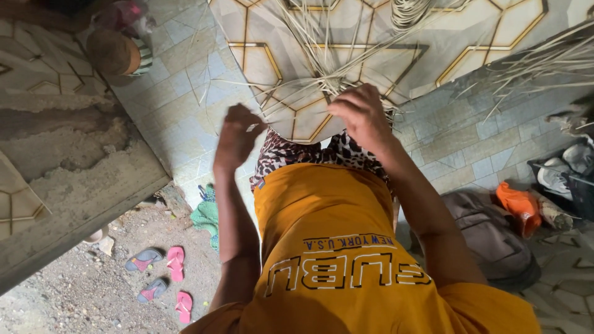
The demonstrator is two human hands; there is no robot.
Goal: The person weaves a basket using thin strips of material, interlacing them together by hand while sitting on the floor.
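The person stands over a tiled ledge (185, 105) and works at a woven start of thin pale straw strips (337, 74) that fan out across a patterned tile (371, 62); the knotted centre of the weave lies just under the right hand (362, 114), whose fingers are curled and pressed down onto the crossing strips, pinning them. The left hand (238, 136) hovers beside the tile's lower edge with fingers bent toward a loose strip end; whether it pinches that strip I cannot tell, as the fingertips are turned away.

The likely trouble is the weave springing apart; the strips look stiff and lie loose, so if the right hand lifts its pressure, the crossings may slide. A strip bent too sharply at the centre could crack. The long free ends reach past the tile, and a sleeve or forearm could drag them out of order. The tile rests near the ledge's edge above a dirt floor where pink sandals (176, 263) lie; a hard push could tip it off.
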